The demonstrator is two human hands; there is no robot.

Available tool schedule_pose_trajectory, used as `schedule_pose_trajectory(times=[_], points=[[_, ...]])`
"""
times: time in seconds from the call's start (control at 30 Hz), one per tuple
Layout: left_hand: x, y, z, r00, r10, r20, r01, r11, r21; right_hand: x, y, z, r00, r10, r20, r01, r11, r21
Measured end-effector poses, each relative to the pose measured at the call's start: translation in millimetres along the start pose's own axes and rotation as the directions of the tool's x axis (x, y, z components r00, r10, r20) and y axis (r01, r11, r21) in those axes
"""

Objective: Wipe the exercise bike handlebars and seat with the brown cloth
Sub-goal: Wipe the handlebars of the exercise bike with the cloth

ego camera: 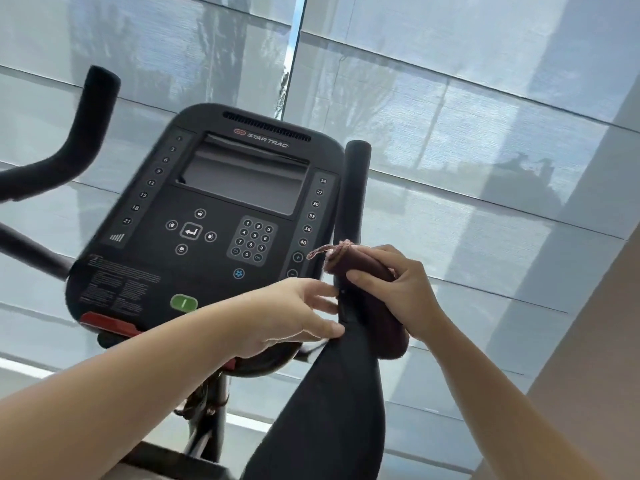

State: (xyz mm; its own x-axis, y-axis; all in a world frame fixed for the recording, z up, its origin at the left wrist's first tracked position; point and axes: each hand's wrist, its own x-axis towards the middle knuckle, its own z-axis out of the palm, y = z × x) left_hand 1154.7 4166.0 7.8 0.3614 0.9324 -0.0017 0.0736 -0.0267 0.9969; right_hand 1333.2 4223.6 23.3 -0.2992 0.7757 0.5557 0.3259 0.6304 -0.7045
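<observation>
Console stands at the centre of view. Left handlebar rises at its 10 o'clock, well apart. Right handlebar stands just beside its edge at 3 o'clock. Cloth is wrapped on the right handlebar, at the console's 4 o'clock. Right hand sits at the cloth's 3 o'clock, fingers curled over it. Left hand lies at the cloth's 9 o'clock, before the console's lower corner, fingertips touching the bar. Window blinds span behind all.

We read STAR TRAC on the console above its screen; number columns ran 1 to 21 and 24 to 40; the keypad showed 0–9.
</observation>
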Motion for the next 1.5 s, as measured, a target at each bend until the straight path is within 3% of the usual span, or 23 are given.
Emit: schedule_pose_trajectory(times=[0.13, 0.3, 0.43, 0.6, 0.73, 0.8, 1.03, 1.23, 1.4, 1.5], points=[[-27, -3, 8, 0.998, -0.010, 0.059, 0.000, 0.984, 0.176, -31, -11, 6, 0.999, 0.033, -0.030, -0.032, 0.999, 0.019], [-63, -15, 22, 0.996, 0.084, -0.044, -0.065, 0.944, 0.324, -56, -29, 7, 0.993, 0.119, -0.010, -0.119, 0.993, 0.008], [-93, -28, 29, 0.971, 0.225, -0.079, -0.137, 0.796, 0.589, -76, -43, 14, 0.990, 0.091, -0.105, -0.105, 0.985, -0.137], [-129, -44, 36, 0.950, 0.300, -0.080, -0.165, 0.707, 0.688, -109, -61, 30, 0.985, 0.069, -0.158, -0.112, 0.953, -0.280], [-143, -59, 46, 0.892, 0.443, -0.092, -0.201, 0.571, 0.796, -135, -68, 45, 0.979, 0.004, -0.202, -0.078, 0.928, -0.364], [-146, -65, 50, 0.851, 0.509, -0.129, -0.195, 0.534, 0.823, -139, -67, 49, 0.976, -0.017, -0.219, -0.072, 0.917, -0.393], [-146, -71, 62, 0.783, 0.559, -0.272, -0.110, 0.554, 0.825, -143, -65, 52, 0.971, -0.096, -0.217, -0.017, 0.883, -0.469], [-150, -74, 74, 0.748, 0.554, -0.367, -0.045, 0.593, 0.804, -141, -65, 45, 0.990, -0.106, -0.092, 0.049, 0.873, -0.485], [-155, -84, 89, 0.626, 0.642, -0.443, -0.006, 0.571, 0.821, -148, -68, 43, 0.991, -0.129, -0.021, 0.101, 0.861, -0.499], [-164, -91, 90, 0.600, 0.678, -0.425, -0.002, 0.532, 0.847, -153, -72, 43, 0.992, -0.122, 0.019, 0.115, 0.854, -0.508]])
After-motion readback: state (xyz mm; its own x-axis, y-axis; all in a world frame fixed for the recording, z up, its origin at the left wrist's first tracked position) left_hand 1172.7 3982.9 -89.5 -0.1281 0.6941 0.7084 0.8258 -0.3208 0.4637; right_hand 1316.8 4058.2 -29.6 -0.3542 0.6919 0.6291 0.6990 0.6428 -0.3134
